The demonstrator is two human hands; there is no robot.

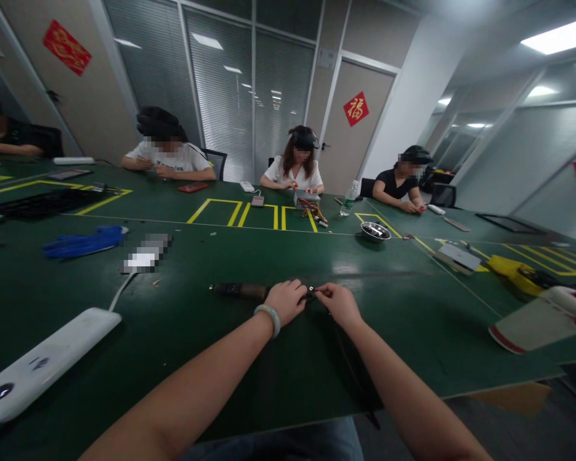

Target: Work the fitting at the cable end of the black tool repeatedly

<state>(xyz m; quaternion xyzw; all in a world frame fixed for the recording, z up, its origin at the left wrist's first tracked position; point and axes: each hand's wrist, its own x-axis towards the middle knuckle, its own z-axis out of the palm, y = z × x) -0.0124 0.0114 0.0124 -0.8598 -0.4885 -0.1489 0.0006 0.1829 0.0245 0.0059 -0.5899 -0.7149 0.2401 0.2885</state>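
Observation:
My left hand (286,301), with a pale bangle on its wrist, is closed around the end of a dark rod-shaped tool (242,291) that lies on the green table (221,358) and sticks out to the left. My right hand (338,303) is just to its right, fingers pinched on a small dark part (312,291) between the two hands. What that part is I cannot make out. A thin dark cable (348,365) runs from the hands toward the table's near edge.
A white power strip (43,362) lies near left, blue gloves (84,242) farther left. A metal bowl (375,231) sits mid-table; a yellow tool (516,269) and white-red object (540,320) lie right. Several people work along the far side.

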